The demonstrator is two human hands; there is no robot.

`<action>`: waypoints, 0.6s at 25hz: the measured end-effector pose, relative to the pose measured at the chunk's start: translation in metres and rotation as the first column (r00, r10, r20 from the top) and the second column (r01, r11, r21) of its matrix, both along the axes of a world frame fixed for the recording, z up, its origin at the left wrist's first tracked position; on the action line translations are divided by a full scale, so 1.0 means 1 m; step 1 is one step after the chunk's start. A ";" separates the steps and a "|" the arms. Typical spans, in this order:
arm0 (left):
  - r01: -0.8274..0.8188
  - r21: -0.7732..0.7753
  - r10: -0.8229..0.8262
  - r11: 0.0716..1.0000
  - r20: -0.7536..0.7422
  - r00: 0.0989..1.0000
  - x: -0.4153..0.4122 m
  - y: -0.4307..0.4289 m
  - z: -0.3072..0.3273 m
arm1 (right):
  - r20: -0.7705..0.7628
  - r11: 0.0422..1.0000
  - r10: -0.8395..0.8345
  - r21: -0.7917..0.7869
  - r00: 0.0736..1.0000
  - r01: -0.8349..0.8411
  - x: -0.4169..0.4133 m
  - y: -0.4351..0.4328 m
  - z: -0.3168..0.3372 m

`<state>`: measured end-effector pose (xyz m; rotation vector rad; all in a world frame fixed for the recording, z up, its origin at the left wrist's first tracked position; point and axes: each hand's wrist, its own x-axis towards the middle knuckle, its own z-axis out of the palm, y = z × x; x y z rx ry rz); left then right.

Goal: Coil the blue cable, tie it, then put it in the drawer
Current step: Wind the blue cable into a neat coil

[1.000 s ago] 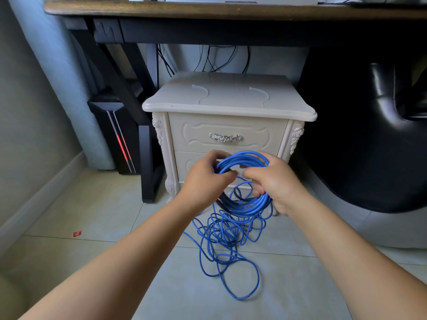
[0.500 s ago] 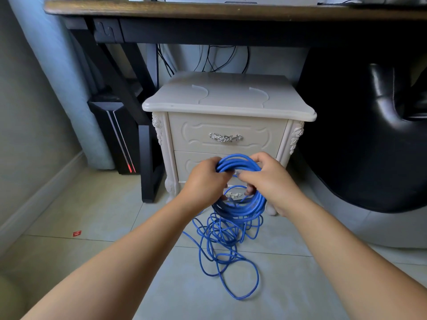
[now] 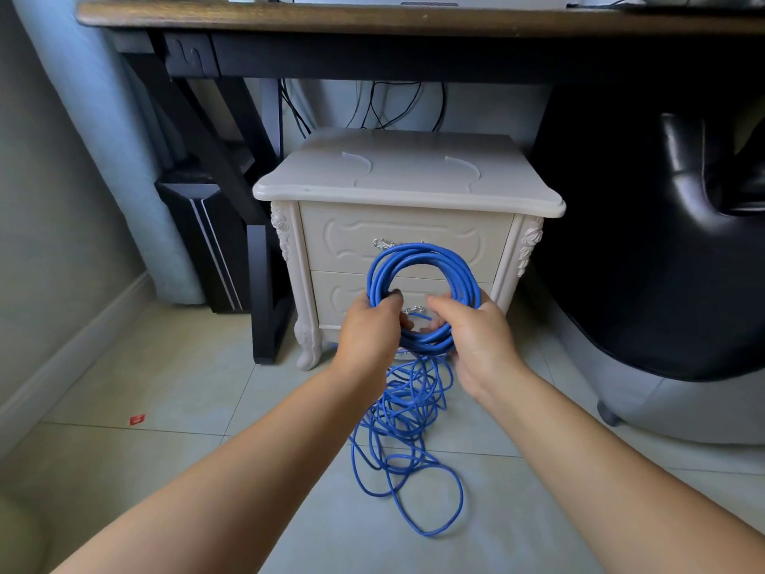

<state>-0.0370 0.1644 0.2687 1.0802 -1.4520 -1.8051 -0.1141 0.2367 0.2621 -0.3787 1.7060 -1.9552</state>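
I held the blue cable [image 3: 422,253] up in front of a cream nightstand [image 3: 410,180], with both hands closed on it. My left hand [image 3: 374,325] gripped the left side of the coil, fingers curled round the bundled loops. My right hand [image 3: 476,337] grasped the lower right side, fingers hooked through the ring. The coil stood upright between me and the nightstand. It covered part of the silver handle [image 3: 383,243] on the upper drawer [image 3: 414,223] and much of the lower drawer [image 3: 337,292], and the lower handle [image 3: 414,312] showed through the ring's middle. The uncoiled rest of the cable hung from the bottom of the coil and lay in a loose tangle [image 3: 397,412] on the pale tiled floor [image 3: 186,387], just in front of the nightstand's feet. Both drawers were closed, so I could not see what they held. The nightstand stood under a wooden-topped desk [image 3: 372,18], with dark wires [image 3: 372,109] hanging against the wall behind it. Just to its left stood a black desk leg [image 3: 265,283], then a black computer tower [image 3: 198,242] and a pale blue curtain [image 3: 103,138]. Near its right side sat a black padded chair [image 3: 662,242] on a grey base. A small red scrap [image 3: 137,419] lay on the tiles well off to the left.
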 end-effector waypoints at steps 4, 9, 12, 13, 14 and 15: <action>0.171 -0.011 -0.172 0.985 -0.040 0.984 0.007 -0.006 0.006 | -0.242 0.991 0.010 0.130 0.970 0.023 -0.008 0.008 0.016; 0.195 -0.152 -0.195 0.969 0.014 0.981 0.011 -0.006 0.013 | -0.409 0.964 0.112 0.265 0.906 0.000 -0.011 0.019 0.029; 0.253 -0.224 -0.252 0.941 0.036 0.967 0.017 -0.010 0.015 | -0.430 0.961 0.144 0.276 0.892 -0.022 -0.012 0.021 0.028; 0.276 -0.240 -0.276 0.931 0.038 0.961 0.019 -0.013 0.017 | -0.439 0.957 0.166 0.289 0.883 -0.036 -0.013 0.022 0.028; 0.290 -0.277 -0.286 0.916 0.056 0.957 0.021 -0.017 0.019 | -0.449 0.947 0.210 0.316 0.869 -0.065 -0.015 0.023 0.029; 0.303 -0.350 -0.289 0.887 0.093 0.953 0.023 -0.020 0.021 | -0.463 0.927 0.276 0.359 0.843 -0.106 -0.016 0.023 0.029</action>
